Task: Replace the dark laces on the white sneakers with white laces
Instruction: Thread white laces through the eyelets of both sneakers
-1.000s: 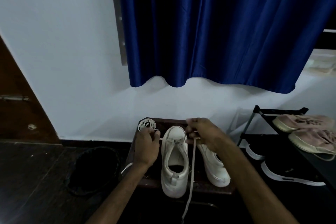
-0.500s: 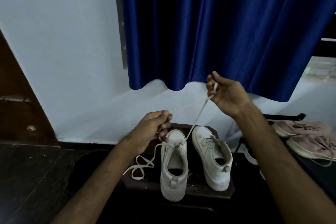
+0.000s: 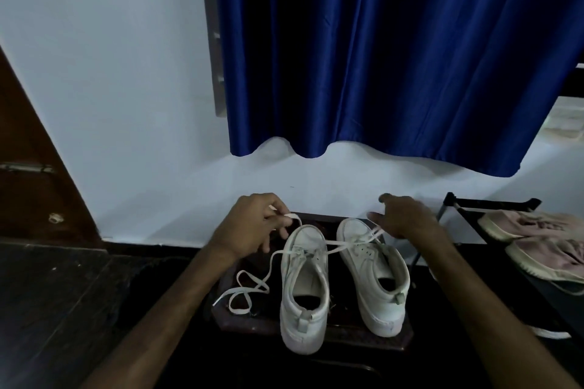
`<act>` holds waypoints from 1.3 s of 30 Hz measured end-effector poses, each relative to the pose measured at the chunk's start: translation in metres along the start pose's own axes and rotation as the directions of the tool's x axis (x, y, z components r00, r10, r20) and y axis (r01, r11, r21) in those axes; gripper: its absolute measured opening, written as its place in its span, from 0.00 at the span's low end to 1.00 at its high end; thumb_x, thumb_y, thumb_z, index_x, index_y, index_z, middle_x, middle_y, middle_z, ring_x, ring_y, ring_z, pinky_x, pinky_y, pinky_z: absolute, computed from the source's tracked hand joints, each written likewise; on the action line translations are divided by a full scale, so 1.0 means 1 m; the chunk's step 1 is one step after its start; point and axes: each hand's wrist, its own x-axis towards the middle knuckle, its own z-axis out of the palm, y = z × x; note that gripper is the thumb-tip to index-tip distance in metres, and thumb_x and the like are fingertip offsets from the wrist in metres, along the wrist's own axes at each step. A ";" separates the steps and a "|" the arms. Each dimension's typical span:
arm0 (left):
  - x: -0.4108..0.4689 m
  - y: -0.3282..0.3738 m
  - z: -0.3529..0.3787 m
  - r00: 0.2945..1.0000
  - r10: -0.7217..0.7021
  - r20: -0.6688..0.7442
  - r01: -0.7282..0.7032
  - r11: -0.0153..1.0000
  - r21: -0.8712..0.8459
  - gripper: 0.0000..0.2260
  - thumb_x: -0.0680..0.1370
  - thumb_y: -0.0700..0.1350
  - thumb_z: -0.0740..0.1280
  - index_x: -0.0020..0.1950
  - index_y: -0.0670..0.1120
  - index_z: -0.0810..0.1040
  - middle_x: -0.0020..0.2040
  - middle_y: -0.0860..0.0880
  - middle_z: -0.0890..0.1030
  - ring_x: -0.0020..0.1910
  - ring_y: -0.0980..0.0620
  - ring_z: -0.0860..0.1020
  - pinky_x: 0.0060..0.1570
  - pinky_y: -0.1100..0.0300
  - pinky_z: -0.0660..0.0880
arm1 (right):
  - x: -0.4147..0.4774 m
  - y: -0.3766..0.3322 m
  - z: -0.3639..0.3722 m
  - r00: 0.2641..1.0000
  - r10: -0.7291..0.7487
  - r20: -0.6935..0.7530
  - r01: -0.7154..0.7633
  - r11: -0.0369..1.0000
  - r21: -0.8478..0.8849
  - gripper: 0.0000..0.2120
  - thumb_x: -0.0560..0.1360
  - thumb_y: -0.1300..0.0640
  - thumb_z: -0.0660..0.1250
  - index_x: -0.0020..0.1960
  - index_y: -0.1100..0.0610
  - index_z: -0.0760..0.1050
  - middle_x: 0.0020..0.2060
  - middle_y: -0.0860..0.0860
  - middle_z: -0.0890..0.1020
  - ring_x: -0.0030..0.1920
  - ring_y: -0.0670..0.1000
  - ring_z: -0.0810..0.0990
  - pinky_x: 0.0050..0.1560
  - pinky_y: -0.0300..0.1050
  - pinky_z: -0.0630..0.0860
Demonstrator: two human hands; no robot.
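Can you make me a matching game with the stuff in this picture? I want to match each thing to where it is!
Things:
1. white lace
2. blue curtain
3. pink shoes
4. left hand

Places:
A. on the black rack at the right
B. hanging on the wall above the sneakers
C. pinching one lace end, left of the sneakers
D. running across the toe end of the left sneaker, with a loose loop on the stool

Pairs: 1-D, 2-B, 3-A, 4-C
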 end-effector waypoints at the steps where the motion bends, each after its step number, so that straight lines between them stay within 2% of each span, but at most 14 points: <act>1: 0.002 0.004 0.006 1.000 0.028 -0.001 -0.028 0.999 0.034 0.05 0.77 0.44 0.70 0.46 0.44 0.77 0.35 0.50 0.85 0.22 0.47 0.76 0.25 0.61 0.71 | -0.005 -0.008 -0.002 0.991 -0.064 -0.116 0.056 0.996 -0.070 0.20 0.80 0.44 0.59 0.66 0.54 0.72 0.58 0.57 0.80 0.56 0.58 0.79 0.55 0.50 0.75; 3: 0.005 0.012 0.017 0.997 0.072 0.005 -0.072 0.996 0.048 0.09 0.75 0.49 0.72 0.43 0.46 0.76 0.33 0.51 0.84 0.22 0.50 0.75 0.29 0.60 0.73 | -0.021 -0.028 -0.006 0.926 -0.311 -0.212 0.362 0.892 0.271 0.16 0.81 0.48 0.59 0.65 0.52 0.75 0.57 0.53 0.82 0.57 0.53 0.80 0.57 0.45 0.74; 4: 0.007 0.015 0.021 0.996 0.087 -0.001 -0.087 0.995 0.042 0.10 0.75 0.50 0.72 0.43 0.46 0.75 0.32 0.52 0.84 0.22 0.52 0.74 0.30 0.58 0.73 | -0.031 -0.040 -0.008 0.876 -0.452 -0.169 0.471 0.725 0.503 0.15 0.82 0.51 0.58 0.65 0.53 0.75 0.57 0.52 0.82 0.58 0.50 0.80 0.58 0.41 0.73; 6: 0.011 0.018 0.027 0.992 0.121 -0.022 -0.120 0.992 0.036 0.11 0.74 0.50 0.72 0.44 0.48 0.73 0.31 0.51 0.83 0.23 0.56 0.74 0.31 0.58 0.71 | -0.046 -0.056 -0.002 0.749 -0.661 -0.033 0.409 0.422 0.809 0.15 0.83 0.56 0.56 0.65 0.60 0.75 0.54 0.55 0.83 0.57 0.50 0.81 0.57 0.40 0.74; 8: 0.013 0.021 0.028 0.987 0.158 0.001 -0.158 0.986 0.044 0.12 0.74 0.49 0.72 0.47 0.50 0.69 0.32 0.51 0.83 0.27 0.56 0.77 0.34 0.57 0.71 | -0.047 -0.059 0.007 0.698 -0.716 0.000 0.341 0.332 0.880 0.15 0.83 0.57 0.56 0.61 0.64 0.76 0.48 0.59 0.84 0.51 0.54 0.82 0.55 0.45 0.76; 10: 0.013 0.020 0.028 0.983 0.171 0.073 -0.176 0.982 0.063 0.16 0.74 0.49 0.73 0.49 0.52 0.65 0.32 0.50 0.84 0.30 0.53 0.80 0.38 0.54 0.76 | -0.040 -0.056 0.012 0.694 -0.720 0.017 0.344 0.351 0.871 0.12 0.81 0.55 0.61 0.52 0.61 0.80 0.41 0.60 0.83 0.42 0.57 0.80 0.49 0.48 0.78; 14: 0.014 0.016 0.031 0.976 0.169 0.139 -0.196 0.957 0.212 0.18 0.73 0.52 0.72 0.52 0.53 0.63 0.32 0.51 0.83 0.31 0.56 0.80 0.40 0.57 0.77 | -0.029 -0.051 0.008 0.706 -0.699 0.118 0.365 0.501 0.785 0.08 0.76 0.56 0.69 0.41 0.58 0.82 0.34 0.55 0.82 0.29 0.46 0.72 0.31 0.34 0.68; 16: 0.014 0.019 0.034 0.969 0.199 0.143 -0.236 0.918 0.318 0.19 0.73 0.54 0.73 0.52 0.53 0.63 0.29 0.54 0.80 0.31 0.57 0.79 0.37 0.66 0.73 | -0.027 -0.052 0.005 0.696 -0.706 0.134 0.395 0.532 0.749 0.06 0.75 0.60 0.70 0.42 0.62 0.83 0.34 0.51 0.83 0.31 0.41 0.75 0.36 0.31 0.70; 18: 0.014 0.017 0.035 0.974 0.192 0.118 -0.221 0.911 0.349 0.23 0.69 0.56 0.75 0.53 0.53 0.64 0.31 0.54 0.79 0.32 0.57 0.78 0.38 0.63 0.73 | -0.021 -0.050 0.004 0.692 -0.709 0.141 0.424 0.556 0.715 0.04 0.74 0.61 0.72 0.43 0.63 0.83 0.35 0.50 0.84 0.36 0.41 0.79 0.43 0.32 0.72; 23: 0.005 -0.009 0.039 0.989 -0.129 0.075 0.099 0.943 0.318 0.20 0.70 0.60 0.74 0.51 0.48 0.74 0.42 0.54 0.79 0.42 0.56 0.78 0.46 0.56 0.77 | -0.004 -0.035 0.018 0.854 -0.520 -0.026 0.354 0.543 0.761 0.07 0.74 0.59 0.72 0.45 0.63 0.83 0.40 0.64 0.83 0.36 0.47 0.77 0.40 0.36 0.73; 27: -0.009 -0.021 0.057 0.928 -0.308 0.208 0.245 0.929 0.279 0.20 0.70 0.57 0.75 0.54 0.46 0.77 0.48 0.52 0.79 0.47 0.54 0.78 0.43 0.62 0.73 | 0.000 -0.035 0.042 0.875 -0.485 0.008 0.324 0.598 0.733 0.03 0.74 0.57 0.72 0.44 0.56 0.85 0.42 0.58 0.86 0.40 0.51 0.80 0.46 0.44 0.76; 29: -0.012 -0.023 0.065 0.952 -0.288 0.104 0.243 0.919 0.311 0.15 0.72 0.52 0.73 0.54 0.46 0.78 0.47 0.53 0.78 0.47 0.53 0.78 0.39 0.63 0.69 | -0.003 -0.040 0.052 0.885 -0.463 0.041 0.314 0.660 0.683 0.04 0.74 0.56 0.71 0.43 0.54 0.85 0.40 0.52 0.86 0.40 0.48 0.81 0.46 0.41 0.76; 33: -0.014 -0.023 0.079 0.967 -0.199 -0.158 0.244 0.897 0.369 0.10 0.75 0.51 0.68 0.50 0.46 0.81 0.46 0.49 0.83 0.50 0.48 0.80 0.45 0.59 0.72 | -0.011 -0.051 0.067 0.881 -0.470 0.054 0.315 0.668 0.675 0.04 0.73 0.61 0.71 0.43 0.61 0.83 0.41 0.57 0.85 0.39 0.46 0.79 0.46 0.45 0.76; 39: -0.010 -0.040 0.072 0.942 -0.279 -0.187 0.310 0.937 0.163 0.13 0.71 0.51 0.68 0.40 0.40 0.81 0.35 0.44 0.82 0.39 0.46 0.81 0.40 0.53 0.75 | -0.009 -0.051 0.089 0.880 -0.472 0.053 0.360 0.736 0.574 0.06 0.69 0.48 0.72 0.36 0.49 0.81 0.37 0.52 0.85 0.38 0.45 0.81 0.45 0.50 0.78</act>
